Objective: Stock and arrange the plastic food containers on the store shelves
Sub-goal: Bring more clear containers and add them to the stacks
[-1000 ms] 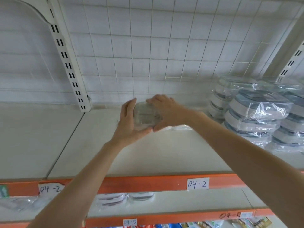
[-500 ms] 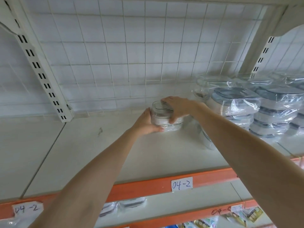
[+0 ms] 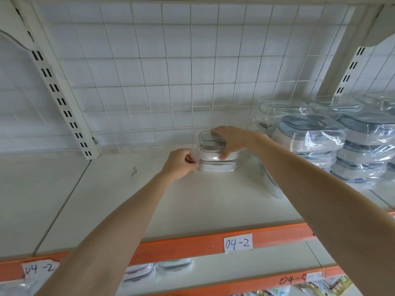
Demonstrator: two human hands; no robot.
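A clear container (image 3: 215, 154) sat upright on the white shelf (image 3: 192, 201), close to the wire grid wall (image 3: 171, 82). The right hand (image 3: 232, 139) lay over its lid, fingers spread across the top and thumb pressed against the front wall, gripping it. The left hand (image 3: 180, 163) was curled just beside the container's left edge, pinching what looked like its clear wrap (hard to tell for certain). Beyond the right hand stood stacks of wrapped containers (image 3: 333, 142). Below both hands ran an orange shelf edge (image 3: 192, 244) bearing a label (image 3: 237, 242) reading 04-2.
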